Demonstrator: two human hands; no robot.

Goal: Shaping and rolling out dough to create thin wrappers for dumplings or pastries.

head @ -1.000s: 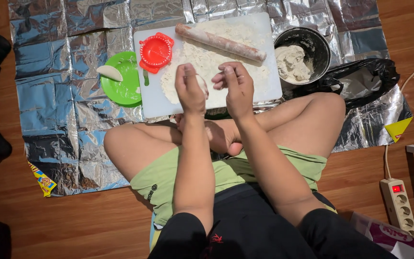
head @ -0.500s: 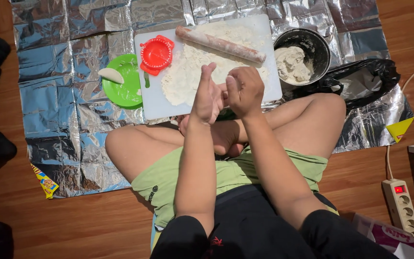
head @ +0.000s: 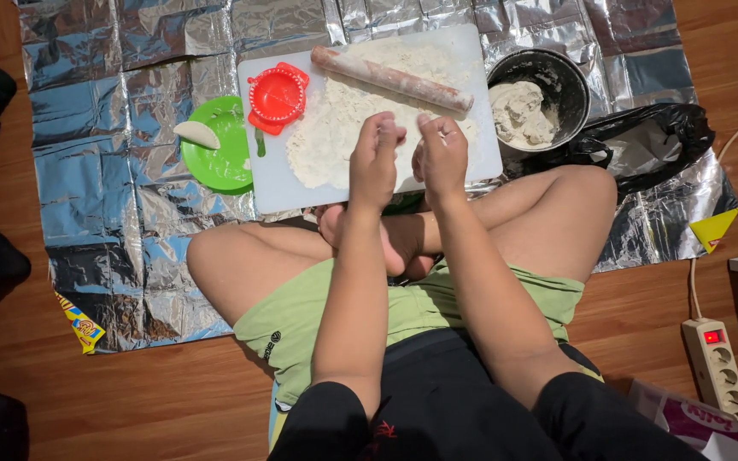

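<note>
A small piece of pale dough (head: 409,128), mostly hidden, sits pinched between the left hand (head: 375,162) and right hand (head: 442,158), both curled narrow around it above the near edge of the floured white rectangular cutting board (head: 271,183). Far on the board lies a floury wooden rolling pin (head: 392,79); left, a red round plastic dumpling press (head: 276,96). A black bowl of dough (head: 540,98) stands right, a green plate (head: 219,158) left, on crinkled foil (head: 96,171).
</note>
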